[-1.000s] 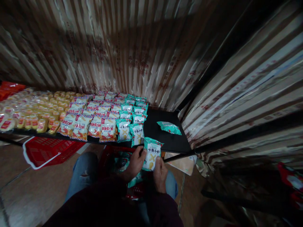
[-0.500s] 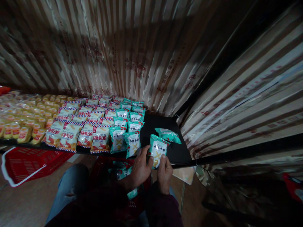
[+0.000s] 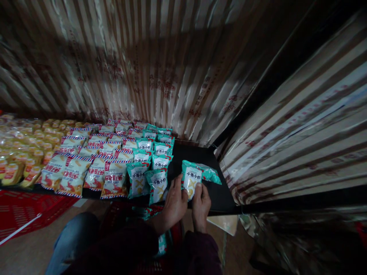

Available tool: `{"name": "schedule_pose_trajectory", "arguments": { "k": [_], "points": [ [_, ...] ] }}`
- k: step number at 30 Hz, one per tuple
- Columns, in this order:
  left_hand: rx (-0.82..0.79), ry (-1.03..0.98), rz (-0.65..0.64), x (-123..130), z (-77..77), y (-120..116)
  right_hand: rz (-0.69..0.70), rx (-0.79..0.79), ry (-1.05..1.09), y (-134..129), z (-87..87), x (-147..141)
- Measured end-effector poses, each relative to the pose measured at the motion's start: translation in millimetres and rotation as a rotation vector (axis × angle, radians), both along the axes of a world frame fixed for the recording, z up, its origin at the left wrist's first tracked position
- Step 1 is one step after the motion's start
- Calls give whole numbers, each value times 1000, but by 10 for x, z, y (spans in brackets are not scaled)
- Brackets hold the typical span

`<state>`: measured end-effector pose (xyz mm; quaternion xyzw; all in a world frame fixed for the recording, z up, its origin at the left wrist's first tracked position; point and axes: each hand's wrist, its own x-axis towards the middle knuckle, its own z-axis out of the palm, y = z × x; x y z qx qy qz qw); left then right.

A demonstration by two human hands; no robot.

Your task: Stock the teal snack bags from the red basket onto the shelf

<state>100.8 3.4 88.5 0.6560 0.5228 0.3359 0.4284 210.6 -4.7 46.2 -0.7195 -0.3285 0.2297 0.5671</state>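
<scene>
A teal and white snack bag (image 3: 192, 177) stands upright between my two hands over the right part of the black shelf (image 3: 183, 153). My left hand (image 3: 174, 202) closes on its left side, thumb near the lower corner. On the lower right of the bag, my right hand (image 3: 201, 204) grips with its thumb in front. Just behind it another teal bag (image 3: 211, 174) lies on its side. Left of my hands stand two rows of matching teal bags (image 3: 159, 184), one behind another.
Cream bags with red lettering (image 3: 114, 177) fill the shelf further left, then yellow packaged snacks (image 3: 13, 172). Below the shelf edge are a red basket (image 3: 25, 212) and more teal bags (image 3: 162, 244) by my legs. Striped sheeting (image 3: 160, 76) hangs behind and to the right.
The held bag has moved slightly back, now overlapping the lying teal bag. Both hands keep their hold. The view has shifted a little, so the shelf's front edge appears lower.
</scene>
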Motion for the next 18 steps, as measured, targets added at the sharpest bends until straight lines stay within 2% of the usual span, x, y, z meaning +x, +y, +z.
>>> {"name": "schedule_pose_trajectory", "arguments": {
  "k": [5,9,13,18],
  "points": [
    [25,-32,0,79,-20,122,-24,0,-2,145,-8,24],
    [25,-135,43,125,6,201,63,110,90,196,-67,95],
    [-56,-355,70,131,103,208,145,238,140,145,-99,193],
    [-263,-723,52,136,218,203,385,457,287,105,-4,170]
  ]
}}
